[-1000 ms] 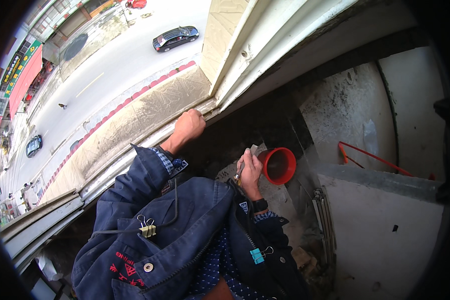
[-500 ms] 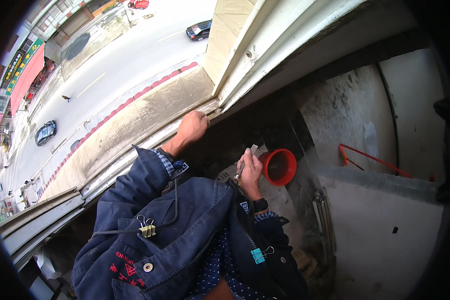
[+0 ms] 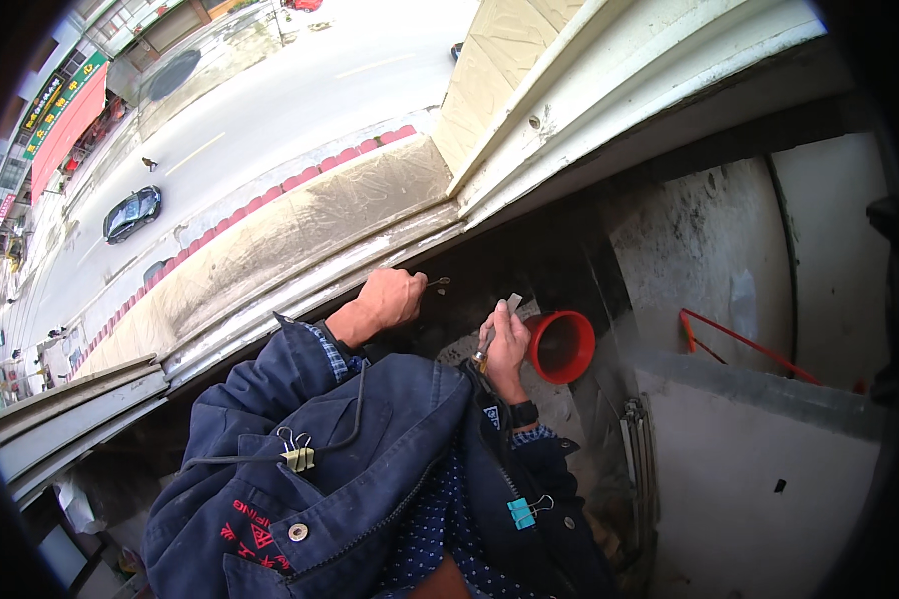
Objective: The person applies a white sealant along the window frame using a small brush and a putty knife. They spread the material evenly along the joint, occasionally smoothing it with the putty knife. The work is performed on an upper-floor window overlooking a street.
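Note:
My left hand (image 3: pixel 392 298) is closed just inside the window frame (image 3: pixel 270 311), and a small thin scrap (image 3: pixel 438 283) pokes out past its fingers. What that scrap is cannot be made out. In my right hand (image 3: pixel 507 339) is a scraper (image 3: pixel 513 301), its flat metal blade pointing up and away; part of its handle shows below my fingers. A red bucket (image 3: pixel 588 349) stands right beside my right hand, its mouth facing up.
Beyond the window lie a ledge (image 3: pixel 300 215) and, far below, a street with a dark car (image 3: pixel 132 214). A pale board or panel (image 3: pixel 759 469) fills the lower right, with a red bar (image 3: pixel 739 341) behind it. Several long strips (image 3: pixel 637 464) stand near the bucket.
My left hand has come off the window frame's corner, inward and toward me, with the small scrap now showing. My right hand still holds the scraper by the bucket, barely moved.

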The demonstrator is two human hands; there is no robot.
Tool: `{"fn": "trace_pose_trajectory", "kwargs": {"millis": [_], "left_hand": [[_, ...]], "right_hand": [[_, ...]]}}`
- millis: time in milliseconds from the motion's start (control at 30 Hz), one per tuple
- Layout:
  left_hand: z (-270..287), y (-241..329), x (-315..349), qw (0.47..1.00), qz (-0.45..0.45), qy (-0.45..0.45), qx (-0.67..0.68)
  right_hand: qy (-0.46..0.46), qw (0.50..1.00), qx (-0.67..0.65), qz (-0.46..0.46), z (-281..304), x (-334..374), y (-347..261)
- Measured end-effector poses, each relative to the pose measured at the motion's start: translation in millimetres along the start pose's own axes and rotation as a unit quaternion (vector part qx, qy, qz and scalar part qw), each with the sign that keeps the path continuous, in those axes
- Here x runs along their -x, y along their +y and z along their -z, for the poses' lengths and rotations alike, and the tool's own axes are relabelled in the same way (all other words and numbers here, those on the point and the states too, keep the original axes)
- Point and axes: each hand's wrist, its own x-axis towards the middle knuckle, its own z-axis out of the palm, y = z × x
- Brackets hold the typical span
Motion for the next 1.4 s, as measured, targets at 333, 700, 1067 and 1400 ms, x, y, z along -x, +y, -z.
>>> {"fn": "trace_pose_trajectory", "kwargs": {"millis": [333,700,1067,1400], "left_hand": [[16,11,22,0.95,0.085,0.073,0.292],[30,44,19,0.924,0.022,0.142,0.355],[33,48,40,0.934,0.049,0.161,0.317],[31,47,58,0.936,0.09,0.154,0.302]], "right_hand": [[0.01,1.0,-0.026,0.007,-2,-3,-11],[-0.051,0.991,-0.089,0.083,-59,-9,-63],[-0.056,0.996,-0.05,0.05,-84,5,-57],[-0.122,0.992,-0.017,0.022,-96,13,-54]]}}
